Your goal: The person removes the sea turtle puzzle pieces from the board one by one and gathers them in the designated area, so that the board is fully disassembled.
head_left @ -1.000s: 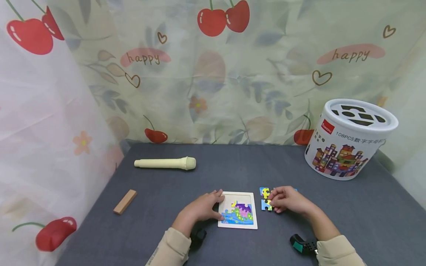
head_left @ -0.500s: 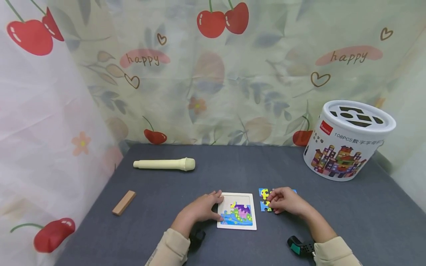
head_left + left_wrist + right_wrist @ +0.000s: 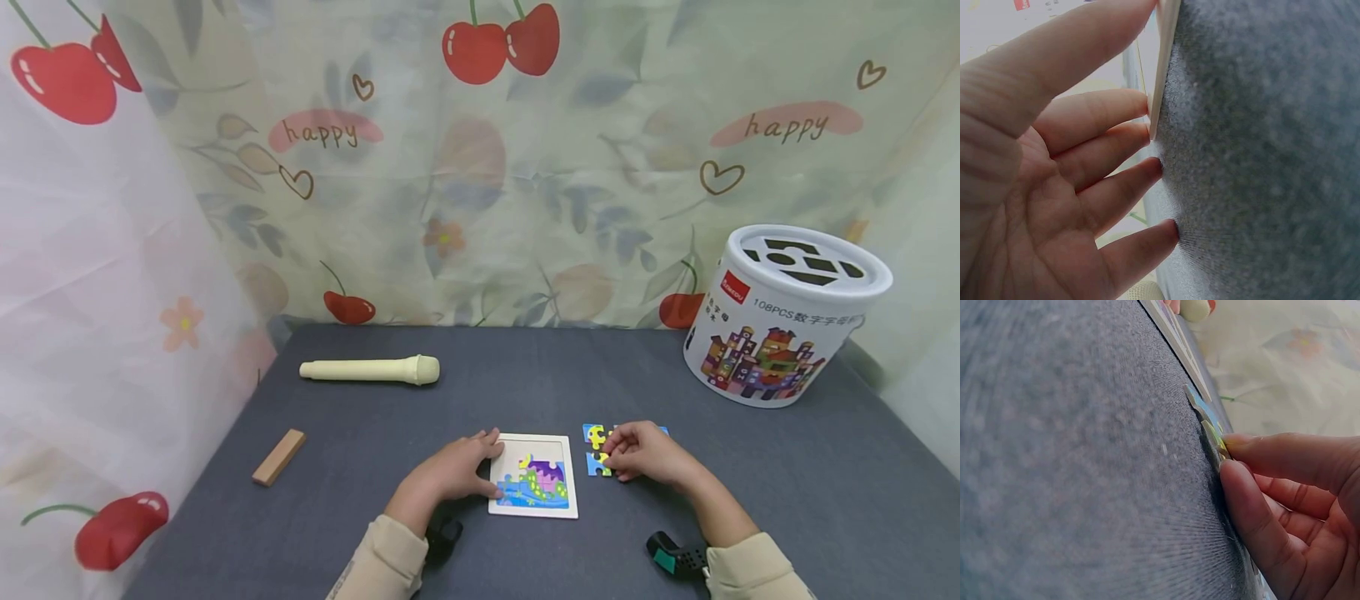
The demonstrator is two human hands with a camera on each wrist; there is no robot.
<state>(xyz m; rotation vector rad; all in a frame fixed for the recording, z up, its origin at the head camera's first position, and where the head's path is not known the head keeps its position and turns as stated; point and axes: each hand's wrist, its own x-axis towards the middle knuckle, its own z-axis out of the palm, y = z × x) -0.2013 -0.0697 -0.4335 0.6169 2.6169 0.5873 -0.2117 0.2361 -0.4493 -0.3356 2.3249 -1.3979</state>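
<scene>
A square wooden puzzle tray (image 3: pixel 517 450) lies at the middle front, its lower part filled with joined pieces in blue, green, pink and purple. My left hand (image 3: pixel 453 468) rests at the tray's left side, fingers spread; in the left wrist view its fingertips (image 3: pixel 1141 103) meet the tray's edge and the tablecloth. To the right of the tray, my right hand (image 3: pixel 648 452) pinches a yellow puzzle piece (image 3: pixel 1213 436) between thumb and forefinger, low over the cloth. Beside it lie blue-and-yellow pieces (image 3: pixel 595 435), and a blue one (image 3: pixel 664 430) is mostly hidden behind the hand.
A cream toy microphone (image 3: pixel 371 370) lies at the back left, with a wooden block (image 3: pixel 279 457) in front of it. The tall white bucket (image 3: pixel 780 333) stands at the back right. A printed curtain (image 3: pixel 525 250) closes off the back of the dark tablecloth (image 3: pixel 360 425).
Both hands keep nearly the same places. The whole head view has shifted slightly; the tray and the pieces look unchanged.
</scene>
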